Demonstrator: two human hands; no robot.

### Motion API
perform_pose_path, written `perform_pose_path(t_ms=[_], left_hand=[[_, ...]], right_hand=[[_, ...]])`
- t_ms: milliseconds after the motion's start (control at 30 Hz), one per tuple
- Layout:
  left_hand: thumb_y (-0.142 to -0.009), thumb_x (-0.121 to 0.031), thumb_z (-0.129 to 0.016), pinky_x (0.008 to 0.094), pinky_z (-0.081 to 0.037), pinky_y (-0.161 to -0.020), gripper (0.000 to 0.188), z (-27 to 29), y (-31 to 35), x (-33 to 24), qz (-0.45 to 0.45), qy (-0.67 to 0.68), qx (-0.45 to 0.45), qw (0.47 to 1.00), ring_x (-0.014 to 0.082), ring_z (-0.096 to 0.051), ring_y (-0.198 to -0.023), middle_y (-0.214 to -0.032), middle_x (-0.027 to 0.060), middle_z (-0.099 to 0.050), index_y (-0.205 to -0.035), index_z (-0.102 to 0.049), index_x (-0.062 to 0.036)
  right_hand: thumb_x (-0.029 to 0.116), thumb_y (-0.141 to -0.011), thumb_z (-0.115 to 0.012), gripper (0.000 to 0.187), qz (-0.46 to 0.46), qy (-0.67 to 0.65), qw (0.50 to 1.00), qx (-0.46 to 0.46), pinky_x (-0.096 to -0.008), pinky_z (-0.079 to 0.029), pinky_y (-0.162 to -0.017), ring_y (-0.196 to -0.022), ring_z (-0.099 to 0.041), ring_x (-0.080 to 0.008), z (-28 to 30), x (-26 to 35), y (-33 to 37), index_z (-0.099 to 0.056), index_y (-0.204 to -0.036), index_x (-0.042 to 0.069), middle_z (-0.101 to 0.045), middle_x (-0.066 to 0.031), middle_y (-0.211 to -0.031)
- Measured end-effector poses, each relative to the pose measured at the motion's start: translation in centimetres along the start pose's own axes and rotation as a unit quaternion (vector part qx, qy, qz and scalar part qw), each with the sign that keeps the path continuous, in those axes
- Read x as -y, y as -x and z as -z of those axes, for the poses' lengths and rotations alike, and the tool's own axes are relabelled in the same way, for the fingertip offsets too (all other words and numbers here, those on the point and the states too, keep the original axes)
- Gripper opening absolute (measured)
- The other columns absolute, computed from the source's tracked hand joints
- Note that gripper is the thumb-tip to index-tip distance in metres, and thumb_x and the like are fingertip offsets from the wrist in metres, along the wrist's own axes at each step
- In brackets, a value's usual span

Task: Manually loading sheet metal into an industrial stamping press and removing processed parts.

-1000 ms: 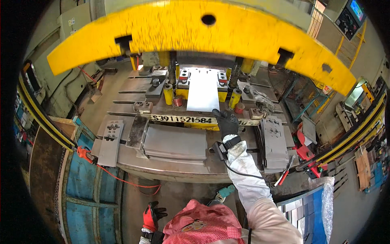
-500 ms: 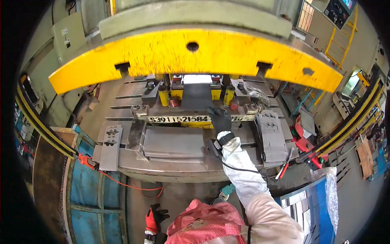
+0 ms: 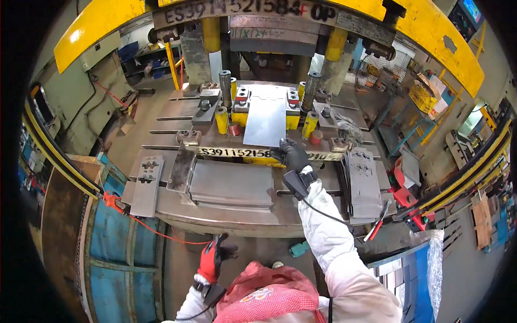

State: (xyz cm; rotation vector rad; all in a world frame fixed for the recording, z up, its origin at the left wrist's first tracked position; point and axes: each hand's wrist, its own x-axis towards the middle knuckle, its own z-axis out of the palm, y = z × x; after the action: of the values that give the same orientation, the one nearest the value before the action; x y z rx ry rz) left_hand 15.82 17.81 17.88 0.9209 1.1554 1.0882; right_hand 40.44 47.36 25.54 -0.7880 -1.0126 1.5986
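A flat, shiny metal sheet (image 3: 265,125) lies on the lower die (image 3: 293,103) of a press, its near end reaching over the die's front. My right hand (image 3: 292,155), in a black glove, is at the sheet's near right corner, fingers closed on that edge. My left hand (image 3: 212,259), in a red and black glove, hangs low in front of the press table, fingers apart and holding nothing. A stack of flat metal sheets (image 3: 231,183) lies left of my right hand. To the right, another stack of metal pieces (image 3: 363,180) has cut-outs on top.
The raised upper die (image 3: 274,33) and yellow press beam (image 3: 107,29) hang overhead. Dark guide posts (image 3: 225,89) rise beside the die. A cut-out metal piece (image 3: 146,185) lies at the table's left. Red-handled pliers (image 3: 377,228) rest at the right edge; an orange cord (image 3: 167,235) hangs in front.
The yellow beam has risen, uncovering the die and upper tool. My left hand has come up a little. My right hand stays at the sheet's near corner.
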Motion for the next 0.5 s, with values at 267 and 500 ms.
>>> perform_pose_path(t_ms=[267,500], left_hand=[[-0.092,-0.033,-0.040,0.0373,-0.041,-0.091,0.044,-8.9,-15.8,-6.9,-0.115,0.363,0.066,0.922,0.0218,-0.051,-0.109,-0.119,0.0110,-0.052,-0.126,-0.040,-0.0057],[-0.092,-0.014,-0.043,0.0289,-0.048,-0.074,0.030,-9.9,-17.4,-4.2,-0.266,-0.025,-0.014,0.963,0.0142,-0.057,-0.085,-0.101,0.0111,-0.059,-0.119,-0.048,-0.0026]], right_hand=[[0.024,-0.092,-0.045,0.033,0.048,0.216,0.975,-0.014,-0.0287,-0.048,-0.078,-0.084,-0.059,-0.0160,-1.8,-0.6,6.4,-0.050,-0.111,-0.003,-0.059,-0.0091,-0.096],[0.026,-0.091,-0.046,0.036,-0.017,0.267,0.963,-0.011,-0.0286,-0.042,-0.083,-0.094,-0.055,-0.0163,-1.1,-0.8,13.7,-0.051,-0.114,-0.002,-0.059,-0.0094,-0.103]])
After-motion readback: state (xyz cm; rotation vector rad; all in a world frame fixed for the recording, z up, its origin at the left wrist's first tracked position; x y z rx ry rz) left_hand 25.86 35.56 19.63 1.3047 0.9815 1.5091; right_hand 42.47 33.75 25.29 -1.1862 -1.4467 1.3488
